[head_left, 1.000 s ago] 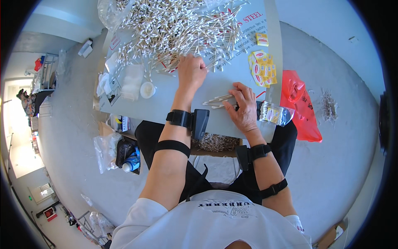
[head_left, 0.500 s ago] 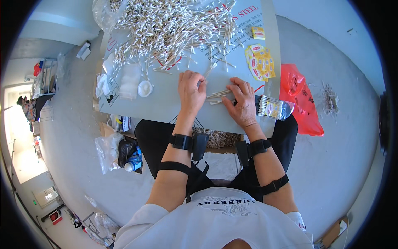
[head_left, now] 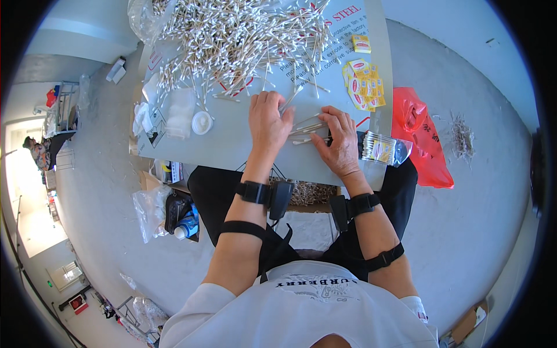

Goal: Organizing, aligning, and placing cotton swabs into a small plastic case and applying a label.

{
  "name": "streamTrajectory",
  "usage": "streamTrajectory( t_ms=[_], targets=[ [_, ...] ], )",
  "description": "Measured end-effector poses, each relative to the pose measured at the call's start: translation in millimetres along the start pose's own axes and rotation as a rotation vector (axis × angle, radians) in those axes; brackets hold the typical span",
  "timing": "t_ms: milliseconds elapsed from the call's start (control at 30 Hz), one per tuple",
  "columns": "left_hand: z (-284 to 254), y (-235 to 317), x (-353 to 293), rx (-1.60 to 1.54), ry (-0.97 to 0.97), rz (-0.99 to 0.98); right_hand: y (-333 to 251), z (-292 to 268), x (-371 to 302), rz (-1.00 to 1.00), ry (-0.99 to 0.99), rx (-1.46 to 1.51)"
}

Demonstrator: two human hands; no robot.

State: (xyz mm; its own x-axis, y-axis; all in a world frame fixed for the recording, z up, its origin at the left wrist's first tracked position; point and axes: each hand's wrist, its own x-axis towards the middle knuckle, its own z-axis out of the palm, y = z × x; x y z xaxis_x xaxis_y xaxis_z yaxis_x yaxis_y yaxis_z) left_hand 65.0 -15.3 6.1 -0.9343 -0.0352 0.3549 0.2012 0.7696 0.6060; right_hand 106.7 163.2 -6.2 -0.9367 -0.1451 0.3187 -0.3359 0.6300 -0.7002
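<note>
White-tipped cotton swabs [head_left: 243,43] are heaped loosely at the far side of the grey table. Just below that heap my left hand [head_left: 268,124] is curled, with swabs [head_left: 292,97] slanting up between its thumb and fingers. To its right, my right hand [head_left: 339,142] rests on the table, thumb and fingers closed around a small bunch of swabs [head_left: 306,130] that points left toward the other hand. Part of that bunch is hidden under the right fingers. Beside the right hand lies a clear packet of swabs [head_left: 380,149] with a yellow label.
Yellow labels [head_left: 364,87] lie at the table's right. A red plastic bag [head_left: 418,139] hangs beyond that edge. On the left are a small round white container [head_left: 202,123] and white pads [head_left: 181,116]. A box of swabs [head_left: 310,193] sits below the table's near edge.
My left hand has shifted slightly away from me, and its thumb has moved up beside the swabs. The bunch at my right hand looks a little more fanned out; the right hand barely moved.
</note>
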Motion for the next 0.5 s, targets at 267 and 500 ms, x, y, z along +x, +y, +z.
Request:
streamTrajectory(
  t_ms=[267,500],
  targets=[
    [10.3,-11.7,5.0,0.173,-0.085,0.048,0.8,-0.1,-0.3,-0.021,-0.003,-0.022],
    [4.9,-13.3,4.5,0.136,-0.123,0.121,-0.1,-0.5,0.9,-0.013,0.002,0.003]
  ],
)
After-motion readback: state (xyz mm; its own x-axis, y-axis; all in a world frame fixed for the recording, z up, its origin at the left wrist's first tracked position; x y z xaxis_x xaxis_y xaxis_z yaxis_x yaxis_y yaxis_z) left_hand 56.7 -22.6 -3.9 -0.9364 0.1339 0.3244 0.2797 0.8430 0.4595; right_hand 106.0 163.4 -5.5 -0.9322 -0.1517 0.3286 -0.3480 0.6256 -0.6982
